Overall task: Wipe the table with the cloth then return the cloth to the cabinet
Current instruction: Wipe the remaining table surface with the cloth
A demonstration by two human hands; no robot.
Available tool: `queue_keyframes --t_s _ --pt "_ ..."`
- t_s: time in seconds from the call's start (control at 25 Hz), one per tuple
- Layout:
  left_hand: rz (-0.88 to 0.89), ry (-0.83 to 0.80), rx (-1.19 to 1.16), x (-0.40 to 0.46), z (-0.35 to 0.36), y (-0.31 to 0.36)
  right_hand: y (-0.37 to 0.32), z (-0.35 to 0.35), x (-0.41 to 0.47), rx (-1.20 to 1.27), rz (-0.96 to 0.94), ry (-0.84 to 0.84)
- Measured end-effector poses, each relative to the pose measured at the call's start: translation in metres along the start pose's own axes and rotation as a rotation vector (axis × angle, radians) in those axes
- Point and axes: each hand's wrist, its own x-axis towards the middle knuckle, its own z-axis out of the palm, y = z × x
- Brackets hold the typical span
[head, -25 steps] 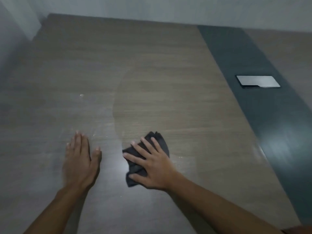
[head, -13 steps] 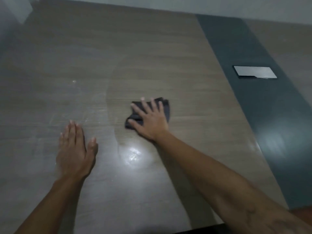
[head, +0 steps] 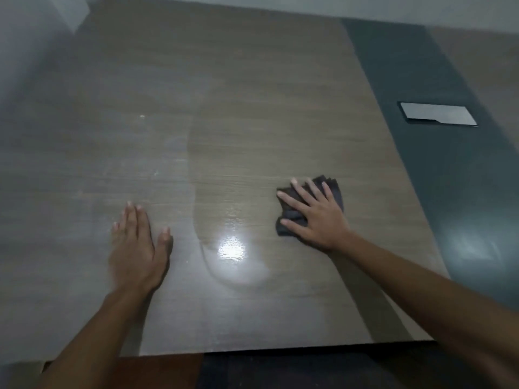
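A dark grey crumpled cloth (head: pixel 335 188) lies on the wood-grain table (head: pixel 252 108), right of centre. My right hand (head: pixel 316 217) presses flat on the cloth with fingers spread and straight, covering most of it. My left hand (head: pixel 137 248) rests flat on the table at the left, fingers straight, holding nothing. The tabletop left of a curved line looks dusty and dull. The part to its right looks cleaner, with a bright light reflection near the front. No cabinet is in view.
A dark grey strip (head: pixel 435 136) runs along the table's right side, with a flat silver rectangular plate (head: pixel 438 115) set in it. The table's near edge (head: pixel 280 349) is just below my forearms. A pale wall borders the far side.
My right hand has slid the cloth to the right, after first pushing it away from me. My left hand stays flat on the table.
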Motion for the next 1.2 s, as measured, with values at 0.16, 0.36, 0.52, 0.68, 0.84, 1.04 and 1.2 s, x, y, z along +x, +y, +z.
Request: queue_keyframes --t_s 0.16,0.36,0.52,0.68,0.84,1.04,1.2 --pt "-0.006 0.022 -0.015 0.004 0.006 0.001 -0.086 0.014 0.051 0.057 0.083 0.050" --pt "-0.007 0.024 -0.037 0.004 0.009 0.000 -0.159 0.011 -0.046 0.094 -0.429 -0.024" --pt "-0.006 0.007 -0.037 0.000 0.004 0.004 -0.081 -0.003 -0.108 0.017 -0.477 -0.090" --pt "-0.017 0.011 -0.022 -0.001 0.004 0.003 -0.026 -0.007 -0.082 0.010 -0.145 -0.073" --pt "-0.016 0.000 -0.049 0.001 0.004 0.002 -0.102 0.008 -0.016 -0.001 -0.010 -0.034" --pt "-0.004 -0.006 -0.047 0.000 0.005 0.000 -0.180 0.018 -0.052 0.040 -0.313 -0.005" --pt "-0.020 -0.005 -0.056 0.001 0.004 0.001 -0.170 0.010 -0.095 0.077 -0.542 -0.060"
